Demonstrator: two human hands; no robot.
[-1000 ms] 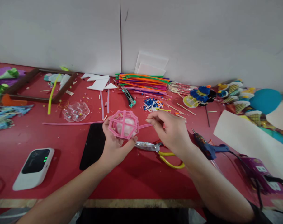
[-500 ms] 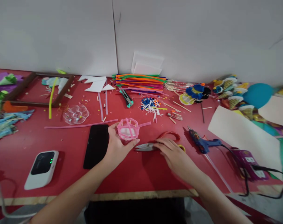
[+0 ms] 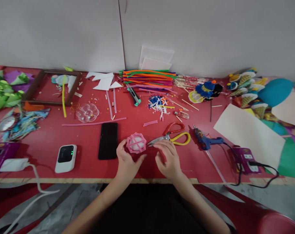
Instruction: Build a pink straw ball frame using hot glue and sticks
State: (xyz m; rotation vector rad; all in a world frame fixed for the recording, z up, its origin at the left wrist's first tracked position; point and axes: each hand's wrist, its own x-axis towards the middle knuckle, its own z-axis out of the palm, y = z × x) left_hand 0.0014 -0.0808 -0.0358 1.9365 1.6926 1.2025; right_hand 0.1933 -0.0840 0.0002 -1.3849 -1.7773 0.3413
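Note:
My left hand (image 3: 128, 161) holds a small pink octagonal cage-like craft piece (image 3: 136, 143) with crossing strips over a whitish middle. Its fingers curl along the piece's left side, while the thumb sticks out below. My right hand (image 3: 168, 159) hovers to the right of it, fingers bent and apart, with nothing seen in them. Just beyond that hand lie scissors (image 3: 180, 139) with one red and one yellow handle, blades pointing left towards the pink piece. A short pink strip (image 3: 150, 123) rests on the red table behind the piece.
Left of my hands lie a black phone (image 3: 108, 141) and a white device (image 3: 66, 158). A blue glue gun (image 3: 205, 139) and a purple power socket (image 3: 246, 160) with a cable are at right. Behind are pipe cleaners (image 3: 148, 79), a cutter (image 3: 133, 96) and scraps (image 3: 158, 103).
My right hand has come off the scissors and drawn towards me, its fingers lifted. The pink piece has tipped to show its crossed face and sits lower. The camera view has shifted.

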